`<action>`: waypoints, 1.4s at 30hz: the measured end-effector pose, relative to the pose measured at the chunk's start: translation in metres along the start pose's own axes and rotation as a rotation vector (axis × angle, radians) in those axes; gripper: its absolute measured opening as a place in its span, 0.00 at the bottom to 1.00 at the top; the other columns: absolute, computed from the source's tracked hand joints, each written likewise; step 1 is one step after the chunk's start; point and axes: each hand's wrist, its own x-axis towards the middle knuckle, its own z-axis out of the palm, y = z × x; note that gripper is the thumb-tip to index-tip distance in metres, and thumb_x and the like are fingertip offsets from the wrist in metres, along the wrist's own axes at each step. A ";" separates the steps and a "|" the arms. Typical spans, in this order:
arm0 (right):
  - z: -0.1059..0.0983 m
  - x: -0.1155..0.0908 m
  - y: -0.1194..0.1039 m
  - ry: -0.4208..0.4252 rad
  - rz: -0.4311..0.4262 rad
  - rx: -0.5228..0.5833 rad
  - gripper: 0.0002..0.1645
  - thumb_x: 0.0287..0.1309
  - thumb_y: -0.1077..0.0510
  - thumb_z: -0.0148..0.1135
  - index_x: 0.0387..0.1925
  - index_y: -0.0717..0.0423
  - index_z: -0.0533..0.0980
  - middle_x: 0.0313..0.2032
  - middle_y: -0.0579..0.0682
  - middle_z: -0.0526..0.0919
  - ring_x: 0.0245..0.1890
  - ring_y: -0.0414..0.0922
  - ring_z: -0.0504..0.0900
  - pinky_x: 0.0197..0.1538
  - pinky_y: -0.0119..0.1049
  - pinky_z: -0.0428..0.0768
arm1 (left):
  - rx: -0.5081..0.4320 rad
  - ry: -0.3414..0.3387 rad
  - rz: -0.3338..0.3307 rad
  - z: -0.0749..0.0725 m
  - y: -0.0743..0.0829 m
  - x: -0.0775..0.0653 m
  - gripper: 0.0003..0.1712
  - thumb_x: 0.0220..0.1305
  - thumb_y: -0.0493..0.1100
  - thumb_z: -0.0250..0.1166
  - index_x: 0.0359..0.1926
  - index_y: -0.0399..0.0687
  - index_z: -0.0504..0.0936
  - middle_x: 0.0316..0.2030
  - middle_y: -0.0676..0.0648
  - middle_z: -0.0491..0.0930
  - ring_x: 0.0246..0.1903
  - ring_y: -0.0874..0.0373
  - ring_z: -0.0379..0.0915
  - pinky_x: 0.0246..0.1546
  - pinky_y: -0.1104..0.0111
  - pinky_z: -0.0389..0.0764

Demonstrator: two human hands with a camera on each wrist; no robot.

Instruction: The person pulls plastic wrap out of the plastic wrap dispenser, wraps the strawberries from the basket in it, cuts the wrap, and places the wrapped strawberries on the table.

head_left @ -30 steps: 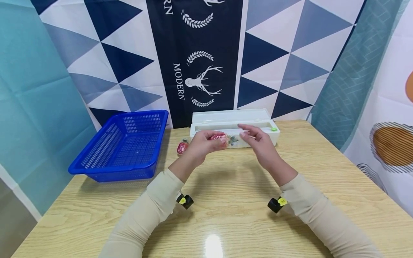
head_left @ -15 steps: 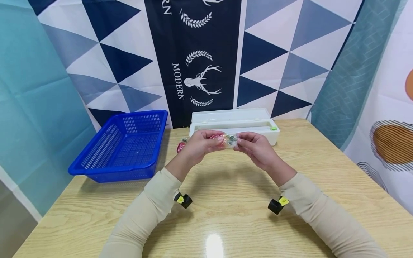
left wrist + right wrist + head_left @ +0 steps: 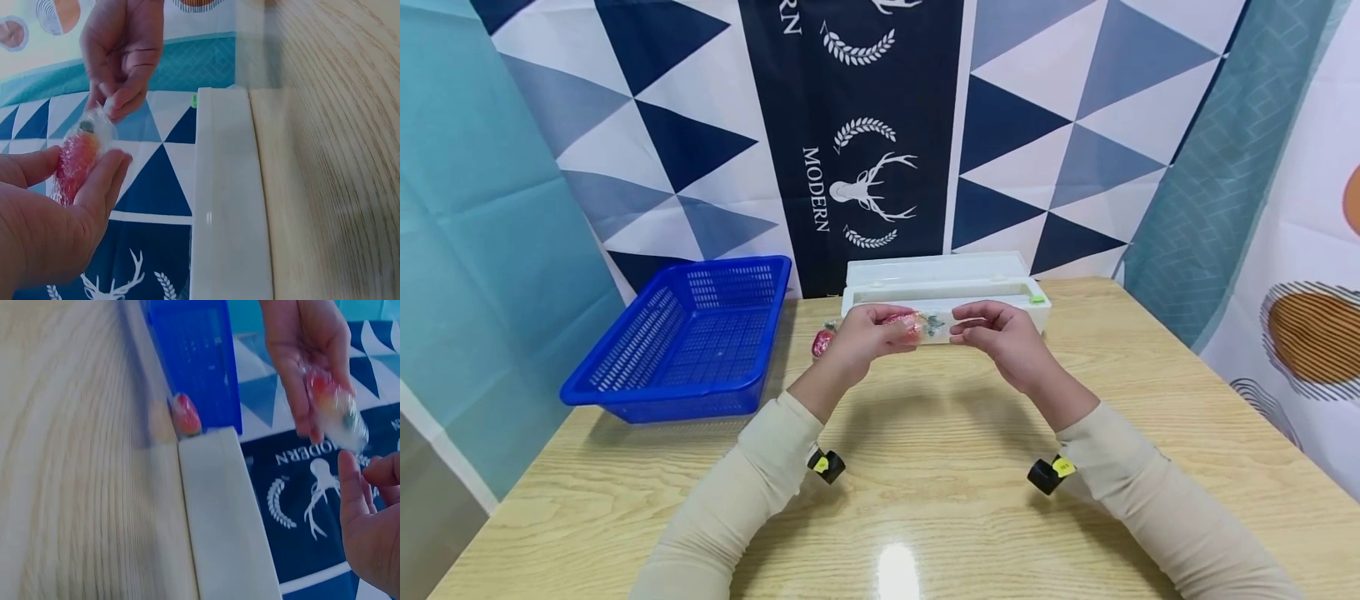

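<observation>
In the head view my left hand (image 3: 867,340) holds a red, strawberry-like fruit (image 3: 906,327) wrapped in clear plastic film. Thumb and fingers grip its sides in the left wrist view, where the wrapped fruit (image 3: 78,156) shows a dark green top under crinkled film. My right hand (image 3: 1000,337) stays beside the loose film end with bent, slightly parted fingers, and its fingertips are right at that end in the right wrist view. A second wrapped red fruit (image 3: 822,342) lies on the table, partly behind my left wrist.
A long white box (image 3: 1037,315) with its lid raised stands at the table's back edge, behind both hands. The blue plastic basket (image 3: 658,398) is on the left. Patterned cloth (image 3: 880,100) hangs behind the wooden table (image 3: 955,500).
My right hand came in from the right and pinched the film end half a second ago. Now its fingers have drawn slightly back from it. My left hand keeps its hold.
</observation>
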 end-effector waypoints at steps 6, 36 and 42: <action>-0.003 0.005 0.012 -0.063 0.050 -0.145 0.28 0.59 0.70 0.63 0.61 0.68 0.69 0.49 0.60 0.80 0.44 0.40 0.82 0.49 0.32 0.80 | -0.190 -0.119 -0.053 -0.006 -0.003 -0.001 0.19 0.72 0.34 0.54 0.57 0.24 0.73 0.48 0.32 0.79 0.43 0.41 0.82 0.46 0.56 0.80; 0.000 0.001 0.016 -0.013 -0.162 -0.156 0.13 0.52 0.63 0.72 0.39 0.67 0.84 0.33 0.49 0.85 0.33 0.43 0.84 0.40 0.34 0.83 | 0.084 -0.145 -0.064 -0.002 -0.009 0.002 0.26 0.66 0.41 0.65 0.61 0.32 0.73 0.50 0.37 0.80 0.46 0.47 0.81 0.47 0.60 0.81; -0.005 0.001 0.016 0.008 -0.147 -0.257 0.12 0.54 0.63 0.71 0.39 0.67 0.84 0.33 0.50 0.85 0.33 0.43 0.83 0.39 0.33 0.83 | 0.955 -0.095 0.264 0.000 0.004 -0.009 0.39 0.50 0.52 0.77 0.63 0.49 0.76 0.59 0.48 0.76 0.56 0.54 0.73 0.55 0.62 0.75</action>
